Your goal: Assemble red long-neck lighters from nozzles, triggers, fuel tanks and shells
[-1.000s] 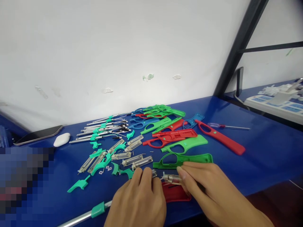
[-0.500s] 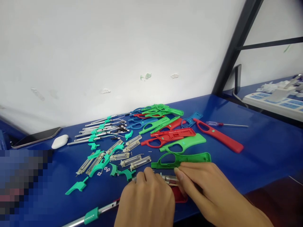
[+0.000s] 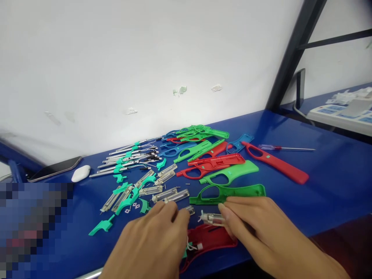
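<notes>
My right hand [image 3: 258,228] pinches a clear lighter fuel tank [image 3: 212,218], its white valve end pointing left. Below that tank lies a dark red lighter shell half [image 3: 217,237], with thin white wires [image 3: 190,246] and a teal piece inside its left part. My left hand [image 3: 151,240] is closed over the shell's left end, fingers curled down and their tips hidden, so what they grip cannot be made out. Just beyond its fingers, another clear tank [image 3: 190,210] partly shows. A metal tube [image 3: 93,273] sticks out at the bottom edge, beside my left wrist.
Behind my hands lie a green shell half [image 3: 241,191], several coloured shells [image 3: 232,172], clear tanks [image 3: 164,194], teal triggers [image 3: 101,225] and metal tubes with wires [image 3: 116,159]. A screwdriver [image 3: 287,148] is at right; a white case [image 3: 81,173] and phone [image 3: 56,168] at left.
My left hand has moved left and toward me, away from the tank in my right hand. More of the red shell and its wires shows. The metal tube has dropped lower in view.
</notes>
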The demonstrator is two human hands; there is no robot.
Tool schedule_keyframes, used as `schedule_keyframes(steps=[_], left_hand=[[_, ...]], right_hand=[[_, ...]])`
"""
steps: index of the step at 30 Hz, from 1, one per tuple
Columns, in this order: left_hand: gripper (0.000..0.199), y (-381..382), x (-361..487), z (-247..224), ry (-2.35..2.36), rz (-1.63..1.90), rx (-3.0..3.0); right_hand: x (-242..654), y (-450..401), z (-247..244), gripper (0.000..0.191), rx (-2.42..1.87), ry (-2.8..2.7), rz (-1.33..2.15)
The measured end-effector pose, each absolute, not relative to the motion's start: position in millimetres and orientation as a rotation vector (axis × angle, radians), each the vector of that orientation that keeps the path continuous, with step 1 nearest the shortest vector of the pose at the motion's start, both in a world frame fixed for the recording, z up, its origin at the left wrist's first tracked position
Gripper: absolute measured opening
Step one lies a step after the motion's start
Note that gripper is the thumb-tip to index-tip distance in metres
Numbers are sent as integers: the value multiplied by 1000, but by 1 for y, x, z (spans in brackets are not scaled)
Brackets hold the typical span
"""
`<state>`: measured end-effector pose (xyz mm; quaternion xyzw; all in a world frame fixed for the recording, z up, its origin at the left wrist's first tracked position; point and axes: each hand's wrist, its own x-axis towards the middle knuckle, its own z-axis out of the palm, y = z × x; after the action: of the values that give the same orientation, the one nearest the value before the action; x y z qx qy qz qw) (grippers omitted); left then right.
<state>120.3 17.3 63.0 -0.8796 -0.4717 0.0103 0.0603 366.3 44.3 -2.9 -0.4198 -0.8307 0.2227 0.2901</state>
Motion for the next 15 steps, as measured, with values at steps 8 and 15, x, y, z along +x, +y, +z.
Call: schedule_keyframes(steps=[8, 15], left_hand=[[43, 37, 113, 74, -1453, -28, -2963], [38, 38, 115, 65, -1623, 87, -3016]], right_hand=[[369, 42, -10, 52, -1163, -2192, 592], [368, 43, -9, 52, -1149, -2186, 647]])
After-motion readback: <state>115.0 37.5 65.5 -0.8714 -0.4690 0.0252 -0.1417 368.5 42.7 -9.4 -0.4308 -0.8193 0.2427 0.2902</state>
